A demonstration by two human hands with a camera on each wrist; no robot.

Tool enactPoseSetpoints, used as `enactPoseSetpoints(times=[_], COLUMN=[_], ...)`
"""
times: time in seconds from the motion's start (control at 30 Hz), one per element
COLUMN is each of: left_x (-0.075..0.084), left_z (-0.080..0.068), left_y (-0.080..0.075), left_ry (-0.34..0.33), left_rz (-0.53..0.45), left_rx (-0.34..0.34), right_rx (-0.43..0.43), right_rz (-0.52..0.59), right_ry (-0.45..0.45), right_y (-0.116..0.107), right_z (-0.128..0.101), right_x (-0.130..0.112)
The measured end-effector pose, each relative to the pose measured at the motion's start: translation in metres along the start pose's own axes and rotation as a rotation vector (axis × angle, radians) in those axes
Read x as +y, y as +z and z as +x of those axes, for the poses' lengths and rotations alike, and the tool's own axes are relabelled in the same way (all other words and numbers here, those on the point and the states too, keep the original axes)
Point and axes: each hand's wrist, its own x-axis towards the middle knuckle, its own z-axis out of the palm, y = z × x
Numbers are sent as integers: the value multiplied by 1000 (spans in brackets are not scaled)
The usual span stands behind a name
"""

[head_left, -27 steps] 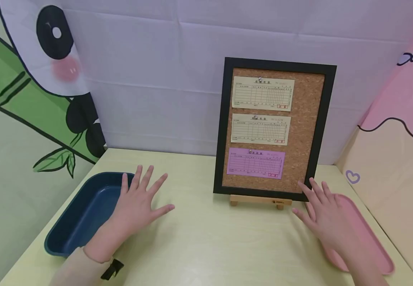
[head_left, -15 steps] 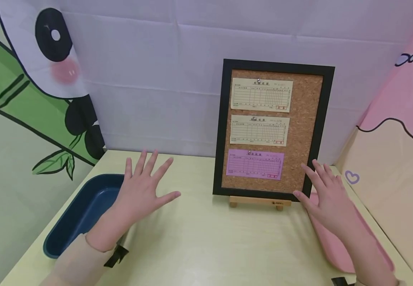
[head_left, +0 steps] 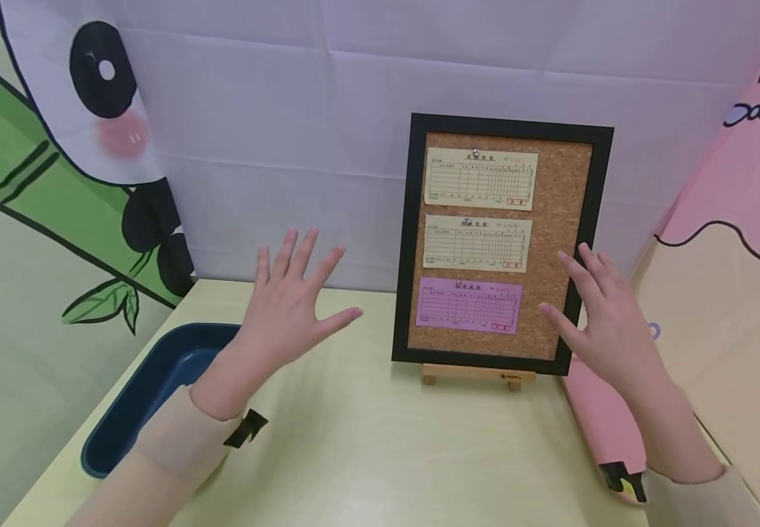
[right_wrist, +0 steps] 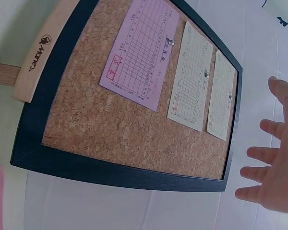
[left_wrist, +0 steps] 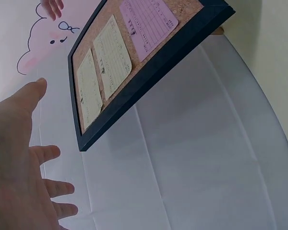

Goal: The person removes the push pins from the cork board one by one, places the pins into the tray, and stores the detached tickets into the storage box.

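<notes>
A pale cloth hangs beyond both hands, and the light table spreads beneath them. The framed corkboard stands tilted back on its easel; it lies to the right of the left hand, and in the head view the right hand's fingers overlap its right edge. The blue tray sits below and left of the left hand, partly covered by that forearm; the pink tray lies below the right hand, mostly hidden by that arm.

What has just changed is the hands. The left hand has risen and come inward from the blue tray, while the right hand has lifted from over the pink tray to beside the board. They are well apart, fingers spread, holding nothing; both wrist views show a gap between fingertips and frame.

Between the hands, nearer the right, the upper cream slip, lower cream slip and purple slip hang in a column, unchanged. A small pin tops the first one. My judgement is that this lift leaves the work on the board just as it stands, since neither hand meets anything.
</notes>
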Motion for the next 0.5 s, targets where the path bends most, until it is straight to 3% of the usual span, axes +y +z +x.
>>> enactPoseSetpoints(times=[0.27, 0.5], left_x=[10, 21], left_z=[32, 61], left_y=[-3, 5], left_ry=[40, 73], left_rz=[-64, -129], left_rx=[150, 279], right_rx=[120, 246], right_rz=[22, 43], right_ry=[-44, -103], right_y=[-4, -2], right_z=[33, 64], right_x=[-13, -23])
